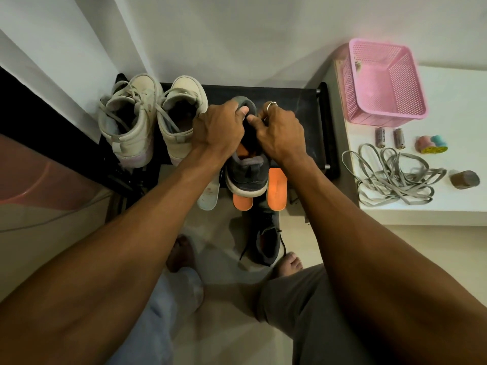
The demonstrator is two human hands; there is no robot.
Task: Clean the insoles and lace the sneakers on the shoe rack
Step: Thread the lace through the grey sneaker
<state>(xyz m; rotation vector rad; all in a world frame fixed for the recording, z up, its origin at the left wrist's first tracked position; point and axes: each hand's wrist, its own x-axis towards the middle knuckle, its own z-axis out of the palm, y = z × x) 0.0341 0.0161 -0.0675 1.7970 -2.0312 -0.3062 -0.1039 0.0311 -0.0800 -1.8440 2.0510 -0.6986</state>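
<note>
Gripping the dark sneaker (246,175) on the shoe rack (290,101) with left hand (218,127) and right hand (282,135), covering its front; crowding it, 2 beige sneakers (131,127) and 2 orange insoles (275,188); lying well apart, grey laces (395,177).

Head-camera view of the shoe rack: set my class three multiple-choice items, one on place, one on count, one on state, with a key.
1. Where do the loose grey laces lie? A) on the white shelf B) in the basket C) on the floor
2. How many cream sneakers stand on the rack? A) one B) two C) three
3. The dark sneaker on the rack is A) untouched B) upside down C) gripped by both hands
Key: 1A, laces heaped on the shelf; 2B, a pair at the rack's left; 3C, left hand and right hand curl round it.
</note>
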